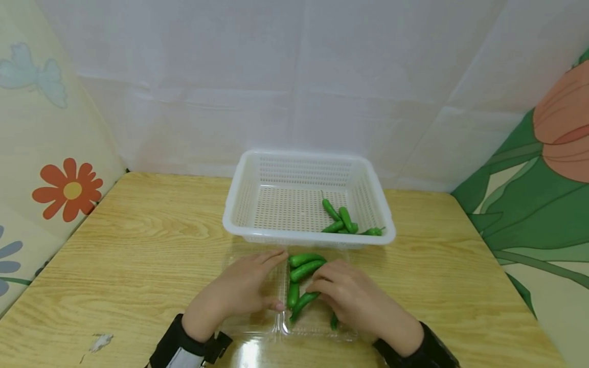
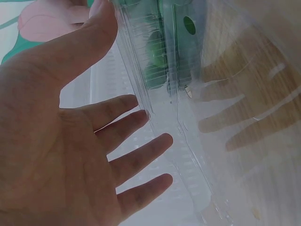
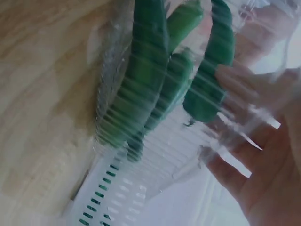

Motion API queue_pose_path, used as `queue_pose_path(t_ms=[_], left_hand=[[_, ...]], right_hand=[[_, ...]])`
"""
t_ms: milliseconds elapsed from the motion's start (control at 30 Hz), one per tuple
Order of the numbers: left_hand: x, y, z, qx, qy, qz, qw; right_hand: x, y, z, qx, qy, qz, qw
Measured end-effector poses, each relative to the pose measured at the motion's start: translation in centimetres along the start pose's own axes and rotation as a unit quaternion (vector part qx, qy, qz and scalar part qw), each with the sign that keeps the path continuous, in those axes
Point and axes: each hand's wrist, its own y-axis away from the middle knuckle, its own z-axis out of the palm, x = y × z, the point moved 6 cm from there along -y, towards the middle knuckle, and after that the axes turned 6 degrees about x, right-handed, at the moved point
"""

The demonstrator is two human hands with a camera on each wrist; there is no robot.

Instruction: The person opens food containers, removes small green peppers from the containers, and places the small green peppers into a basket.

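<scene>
A clear plastic clamshell box point(image 1: 317, 327) lies opened out on the table, with several green chili peppers point(image 1: 303, 269) in its right half. My right hand point(image 1: 345, 291) reaches into that half, its fingertips pinching a green chili pepper point(image 1: 303, 305). Through the clear wall in the right wrist view, this pepper point(image 3: 211, 70) shows at the fingers. Under the right palm another pepper point(image 1: 334, 321) is mostly hidden. My left hand point(image 1: 244, 286) spreads over the box's left half, fingers fairly straight, thumb and fingertips along the middle fold.
Just behind the box stands a white perforated basket point(image 1: 234, 204), with several more green peppers point(image 1: 345, 220) in its front right corner. The wooden table point(image 1: 152, 245) meets a white cloth backdrop and patterned side panels. A pale worn patch point(image 1: 101, 342) marks the table's front left.
</scene>
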Motion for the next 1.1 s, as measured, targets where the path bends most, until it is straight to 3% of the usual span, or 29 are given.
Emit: queue_pose_path(t_ms=[200, 633, 900, 1100], left_hand=[[0.0, 0.0, 0.0, -0.005, 0.003, -0.005, 1.0000], [0.1, 0.0, -0.1, -0.002, 0.001, -0.005, 1.0000], [0.1, 0.0, -0.1, -0.001, 0.002, -0.001, 1.0000], [0.1, 0.0, -0.1, -0.002, 0.005, -0.002, 1.0000]], right_hand=[[0.4, 0.0, -1.2, 0.016, 0.000, 0.006, 0.9999], [1.2, -0.2, -3.9, 0.115, 0.030, 0.023, 0.9926], [1.8, -0.1, -5.1, 0.194, 0.057, 0.057, 0.9776], [1.7, 0.1, -6.1, 0.289, 0.096, 0.024, 0.9523]])
